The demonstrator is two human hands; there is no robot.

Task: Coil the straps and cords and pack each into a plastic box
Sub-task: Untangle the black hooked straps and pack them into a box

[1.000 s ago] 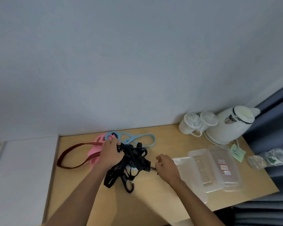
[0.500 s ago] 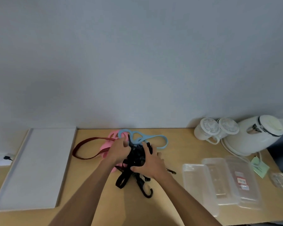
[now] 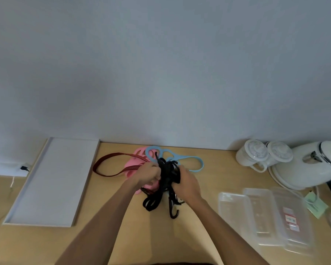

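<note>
A tangled black strap bundle [image 3: 165, 175] with a hook at its lower end is held up over the wooden table [image 3: 122, 236]. My left hand [image 3: 148, 175] grips its left side and my right hand [image 3: 186, 183] grips its right side. Behind it lie a blue strap [image 3: 191, 159], a pink strap [image 3: 136, 161] and a dark red strap [image 3: 107, 165] looping off to the left. Several clear plastic boxes [image 3: 264, 217] sit side by side at the right, near the front edge.
A flat white tray [image 3: 50, 180] lies at the left. Two white lidded cups [image 3: 254, 155] and a white kettle [image 3: 311, 167] stand at the back right against the wall. A green tag [image 3: 314, 204] lies beside the boxes.
My right hand came from near the boxes to the black bundle and now grips it together with the left hand. The camera view has turned to the left.
</note>
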